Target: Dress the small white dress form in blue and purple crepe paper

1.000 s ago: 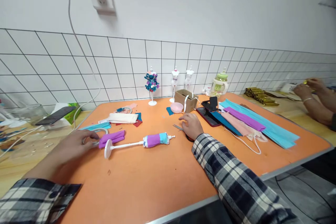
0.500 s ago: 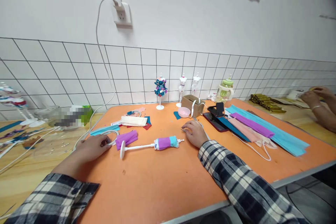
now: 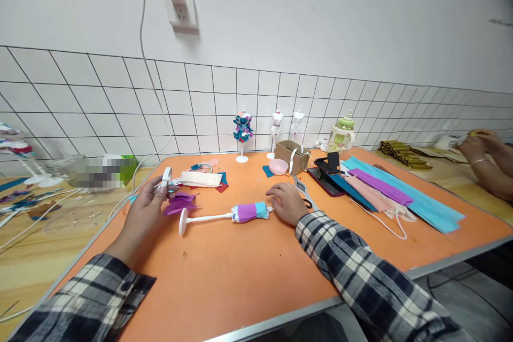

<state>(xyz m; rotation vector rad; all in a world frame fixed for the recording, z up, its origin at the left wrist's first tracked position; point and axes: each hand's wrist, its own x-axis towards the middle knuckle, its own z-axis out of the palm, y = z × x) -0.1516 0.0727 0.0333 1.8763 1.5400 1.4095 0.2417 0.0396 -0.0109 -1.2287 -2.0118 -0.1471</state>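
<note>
My left hand [image 3: 145, 204] is closed on a narrow white roll of tape [image 3: 166, 176], held upright above the table's left side. A crumpled purple fabric piece [image 3: 180, 203] lies just right of that hand. A small white dress-form stand [image 3: 208, 218] lies on its side in front of me, its torso wrapped in purple and light-blue cloth [image 3: 247, 212]. My right hand [image 3: 287, 202] rests on the table by the dress form's neck end, fingers loosely spread and apparently holding nothing. Grey-handled scissors [image 3: 300, 187] lie beside it, partly covered by the hand.
Standing dress forms [image 3: 242, 131], a pink bowl [image 3: 278, 166], a cardboard box [image 3: 292, 155] and a green-lidded bottle [image 3: 341, 133] are at the back. Fabric strips [image 3: 417, 200] and a phone [image 3: 324, 183] lie right. Another person's hands [image 3: 483, 147] are far right.
My left hand has lifted the tape roll off the table and turned it upright. The purple fabric beside it has shifted and crumpled. My right hand has moved slightly toward the dress form's neck.
</note>
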